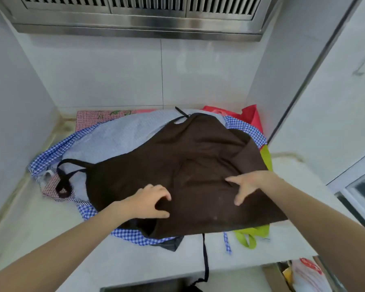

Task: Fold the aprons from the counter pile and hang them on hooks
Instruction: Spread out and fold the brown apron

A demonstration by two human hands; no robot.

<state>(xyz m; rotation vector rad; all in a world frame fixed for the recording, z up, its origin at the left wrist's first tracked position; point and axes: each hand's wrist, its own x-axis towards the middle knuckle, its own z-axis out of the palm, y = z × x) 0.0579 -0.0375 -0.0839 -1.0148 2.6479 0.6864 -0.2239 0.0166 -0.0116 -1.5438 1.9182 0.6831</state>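
Brown apron (190,165) tops the pile (105,135) on the counter (51,224). Left hand (150,202), at 7 o'clock, pinches its cloth; right hand (249,184), at 4 o'clock, presses with spread fingers.

Under my left hand (151,202) and right hand (248,184) the brown apron (188,169) is matt, soft woven cloth, creased. Beneath it lie a pale blue apron (118,133) and a blue gingham apron (51,152), both thin cotton-like cloth. Around it the counter (51,224) looks smooth and faintly glossy. Behind it the wall tiles (114,76) shine, and above hangs a brushed-metal hood (135,20).
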